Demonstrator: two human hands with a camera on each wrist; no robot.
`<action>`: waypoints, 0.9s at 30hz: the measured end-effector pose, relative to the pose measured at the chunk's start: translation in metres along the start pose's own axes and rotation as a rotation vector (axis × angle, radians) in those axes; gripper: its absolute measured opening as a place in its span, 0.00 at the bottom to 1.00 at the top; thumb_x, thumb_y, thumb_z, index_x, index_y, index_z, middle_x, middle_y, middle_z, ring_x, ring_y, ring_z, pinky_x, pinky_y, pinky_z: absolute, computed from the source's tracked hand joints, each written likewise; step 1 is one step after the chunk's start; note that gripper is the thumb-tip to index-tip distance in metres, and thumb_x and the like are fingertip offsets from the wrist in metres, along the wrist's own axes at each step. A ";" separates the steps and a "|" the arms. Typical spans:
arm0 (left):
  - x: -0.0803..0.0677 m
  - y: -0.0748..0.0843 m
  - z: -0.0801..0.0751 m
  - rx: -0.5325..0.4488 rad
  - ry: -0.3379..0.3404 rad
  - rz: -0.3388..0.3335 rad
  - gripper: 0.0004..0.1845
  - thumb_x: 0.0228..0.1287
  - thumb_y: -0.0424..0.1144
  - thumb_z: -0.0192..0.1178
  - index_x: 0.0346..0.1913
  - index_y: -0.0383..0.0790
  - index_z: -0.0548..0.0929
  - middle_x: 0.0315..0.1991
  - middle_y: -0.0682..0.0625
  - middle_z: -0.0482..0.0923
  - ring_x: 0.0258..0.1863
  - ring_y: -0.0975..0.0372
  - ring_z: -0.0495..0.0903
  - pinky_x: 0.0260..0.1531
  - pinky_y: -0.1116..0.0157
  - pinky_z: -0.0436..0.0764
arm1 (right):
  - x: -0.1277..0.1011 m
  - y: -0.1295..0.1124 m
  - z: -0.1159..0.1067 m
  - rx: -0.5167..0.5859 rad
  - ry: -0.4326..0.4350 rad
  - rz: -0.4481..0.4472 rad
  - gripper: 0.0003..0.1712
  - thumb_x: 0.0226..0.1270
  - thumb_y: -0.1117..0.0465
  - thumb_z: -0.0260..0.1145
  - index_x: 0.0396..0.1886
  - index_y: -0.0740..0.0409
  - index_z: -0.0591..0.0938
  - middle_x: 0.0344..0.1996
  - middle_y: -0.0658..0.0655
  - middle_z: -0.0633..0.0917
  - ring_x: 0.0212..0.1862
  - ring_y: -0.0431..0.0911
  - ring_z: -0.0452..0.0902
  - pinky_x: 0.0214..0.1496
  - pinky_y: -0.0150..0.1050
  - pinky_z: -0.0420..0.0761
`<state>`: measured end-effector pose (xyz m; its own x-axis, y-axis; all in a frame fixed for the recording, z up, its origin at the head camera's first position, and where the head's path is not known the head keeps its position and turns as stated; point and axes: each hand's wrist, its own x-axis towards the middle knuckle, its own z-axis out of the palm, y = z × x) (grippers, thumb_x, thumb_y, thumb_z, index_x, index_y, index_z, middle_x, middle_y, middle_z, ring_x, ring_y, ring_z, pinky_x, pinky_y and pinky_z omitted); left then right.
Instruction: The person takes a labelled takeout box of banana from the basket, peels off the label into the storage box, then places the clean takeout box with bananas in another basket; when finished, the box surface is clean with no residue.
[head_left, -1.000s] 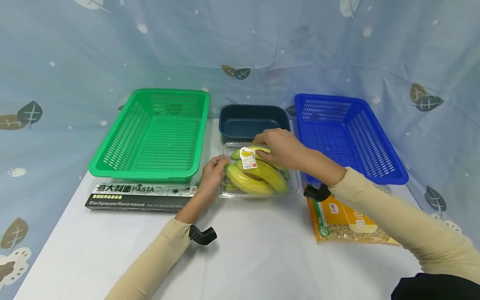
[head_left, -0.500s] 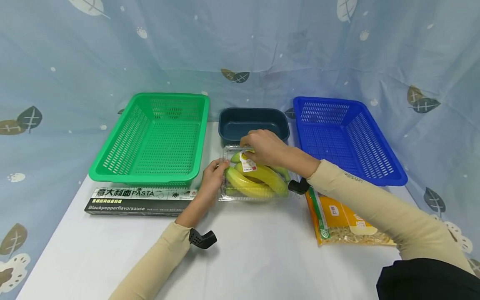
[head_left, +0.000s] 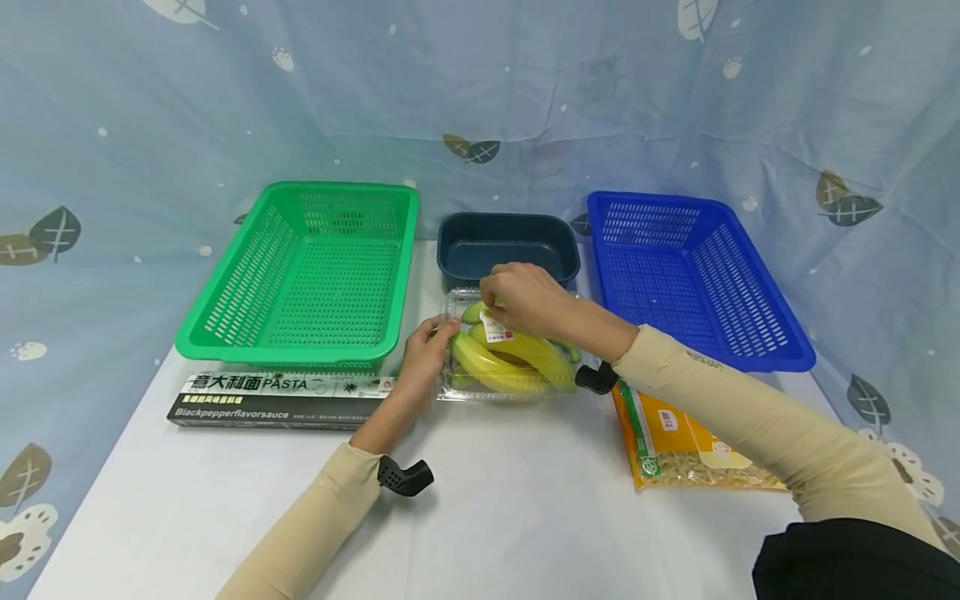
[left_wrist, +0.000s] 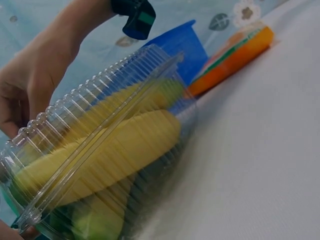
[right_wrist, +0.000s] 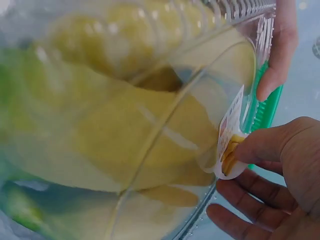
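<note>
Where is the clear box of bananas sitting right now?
In the head view, the clear box of bananas sits mid-table, just in front of the dark blue tub, between the pasta box and the orange noodle bag, with both hands on it.

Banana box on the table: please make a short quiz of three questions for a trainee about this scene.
1. True or false: the banana box lies inside the green basket.
2. Which hand touches the tag on the box? A. left hand B. right hand
3. Fill in: the pasta box lies in front of the ____ basket.

Key:
1. False; it stands on the table, in front of the dark tub.
2. B; the left hand holds the box's left edge.
3. green
</note>
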<state>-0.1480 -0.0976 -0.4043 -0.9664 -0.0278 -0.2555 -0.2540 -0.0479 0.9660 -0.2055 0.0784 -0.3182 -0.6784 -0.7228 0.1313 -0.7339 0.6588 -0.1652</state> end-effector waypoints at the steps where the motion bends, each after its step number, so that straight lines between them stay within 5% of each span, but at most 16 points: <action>1: 0.000 0.000 0.000 0.003 0.002 -0.001 0.28 0.65 0.53 0.54 0.61 0.40 0.69 0.53 0.44 0.72 0.50 0.56 0.71 0.52 0.58 0.70 | -0.001 0.000 0.000 0.012 0.002 -0.003 0.02 0.57 0.64 0.68 0.27 0.54 0.82 0.25 0.49 0.76 0.25 0.43 0.68 0.25 0.33 0.71; 10: 0.000 0.001 0.001 0.008 0.015 0.000 0.26 0.66 0.50 0.54 0.61 0.40 0.69 0.53 0.44 0.71 0.50 0.56 0.71 0.52 0.58 0.71 | -0.014 -0.003 -0.003 0.122 0.043 -0.043 0.07 0.56 0.72 0.63 0.28 0.56 0.81 0.26 0.50 0.77 0.24 0.42 0.70 0.25 0.32 0.72; 27: -0.001 0.002 0.001 0.016 0.018 -0.012 0.28 0.65 0.52 0.54 0.62 0.41 0.69 0.55 0.45 0.70 0.53 0.56 0.70 0.54 0.58 0.69 | -0.052 -0.014 -0.021 0.168 0.143 -0.130 0.06 0.54 0.71 0.68 0.27 0.56 0.82 0.27 0.50 0.79 0.28 0.44 0.75 0.30 0.32 0.75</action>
<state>-0.1472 -0.0970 -0.4023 -0.9625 -0.0456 -0.2675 -0.2662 -0.0321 0.9634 -0.1611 0.1110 -0.3027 -0.5855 -0.7545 0.2965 -0.8074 0.5100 -0.2965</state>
